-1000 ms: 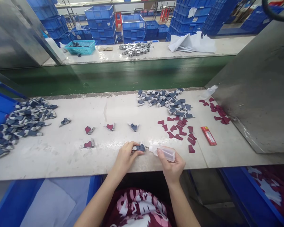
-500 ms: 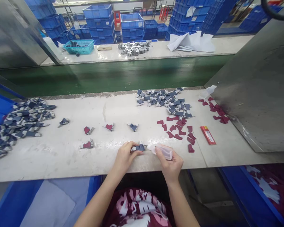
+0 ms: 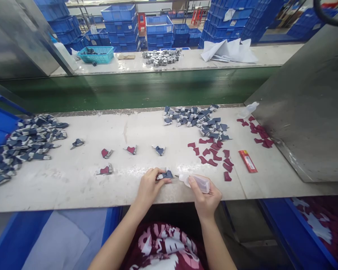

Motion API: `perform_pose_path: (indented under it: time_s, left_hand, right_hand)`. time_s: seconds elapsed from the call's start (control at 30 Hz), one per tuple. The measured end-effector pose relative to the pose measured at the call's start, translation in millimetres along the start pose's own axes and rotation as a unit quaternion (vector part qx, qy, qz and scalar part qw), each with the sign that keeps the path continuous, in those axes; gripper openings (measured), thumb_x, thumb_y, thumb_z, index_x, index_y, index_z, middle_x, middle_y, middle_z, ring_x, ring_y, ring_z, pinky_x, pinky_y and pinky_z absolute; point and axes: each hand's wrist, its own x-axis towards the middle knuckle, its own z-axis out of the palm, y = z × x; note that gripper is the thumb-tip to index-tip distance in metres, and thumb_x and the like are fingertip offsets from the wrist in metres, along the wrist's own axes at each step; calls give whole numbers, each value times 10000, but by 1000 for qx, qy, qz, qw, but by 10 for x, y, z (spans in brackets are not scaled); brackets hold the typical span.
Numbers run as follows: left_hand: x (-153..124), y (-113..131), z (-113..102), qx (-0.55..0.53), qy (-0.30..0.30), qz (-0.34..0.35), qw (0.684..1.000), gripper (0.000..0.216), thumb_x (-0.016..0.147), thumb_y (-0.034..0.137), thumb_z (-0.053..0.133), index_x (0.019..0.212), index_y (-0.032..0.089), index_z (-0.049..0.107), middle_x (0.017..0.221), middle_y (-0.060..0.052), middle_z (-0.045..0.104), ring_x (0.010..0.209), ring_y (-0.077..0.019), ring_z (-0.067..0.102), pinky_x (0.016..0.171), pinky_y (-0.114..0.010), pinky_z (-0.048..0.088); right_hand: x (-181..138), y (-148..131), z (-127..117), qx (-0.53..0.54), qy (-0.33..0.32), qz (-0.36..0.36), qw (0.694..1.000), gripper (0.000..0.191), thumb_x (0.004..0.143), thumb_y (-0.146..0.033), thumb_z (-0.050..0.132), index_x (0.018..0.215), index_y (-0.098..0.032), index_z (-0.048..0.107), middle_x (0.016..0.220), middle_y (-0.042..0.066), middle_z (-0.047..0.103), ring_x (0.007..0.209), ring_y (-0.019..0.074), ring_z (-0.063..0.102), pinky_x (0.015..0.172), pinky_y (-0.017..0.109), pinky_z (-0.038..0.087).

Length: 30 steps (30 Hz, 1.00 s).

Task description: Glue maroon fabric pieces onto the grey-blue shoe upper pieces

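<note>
My left hand (image 3: 151, 187) pinches a small dark-blue and grey plastic part (image 3: 168, 174) near the front of the table. In my right hand (image 3: 207, 198) is a translucent squeeze bottle (image 3: 198, 182), tilted so that its thin dark tip points left. A small gap separates that tip from the part. Beyond my hands lies another blue-grey part (image 3: 159, 150). Further left are parts with maroon faces, among them one part (image 3: 131, 149) and a second part (image 3: 104, 170). Loose maroon pieces (image 3: 213, 151) are scattered to the right of my hands.
A pile of blue-grey parts (image 3: 197, 119) lies at the back; a larger pile (image 3: 30, 138) is at the left. A red packet (image 3: 248, 161) rests on the right, near a metal panel (image 3: 307, 112). Behind stands a shelf with a turquoise basket (image 3: 97, 56).
My right hand has drawn the bottle slightly to the right and down, so its tip is farther from the part. My left hand keeps its pinch in nearly the same place.
</note>
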Motion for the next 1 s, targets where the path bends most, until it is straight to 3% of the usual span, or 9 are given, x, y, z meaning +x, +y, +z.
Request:
perform_pose_path:
  time_s: [0.73, 1.0]
  left_hand:
    - [7, -16, -5, -28, 5, -3, 1000, 195, 717, 183, 861, 840, 206, 712, 827, -8, 738, 742, -178, 678, 700, -273, 543]
    - [5, -37, -4, -19, 7, 2, 1000, 183, 738, 252, 849, 849, 213, 710, 820, -9, 731, 724, -178, 672, 694, -285, 550]
  right_hand:
    - [-69, -129, 163, 26, -35, 21, 999, 280, 750, -433, 772, 743, -155, 753, 633, 44, 722, 546, 190, 661, 507, 278, 529]
    - [-62, -121, 141, 35, -48, 43, 997, 275, 729, -430, 772, 704, -158, 743, 596, 24, 694, 515, 174, 625, 491, 274, 504]
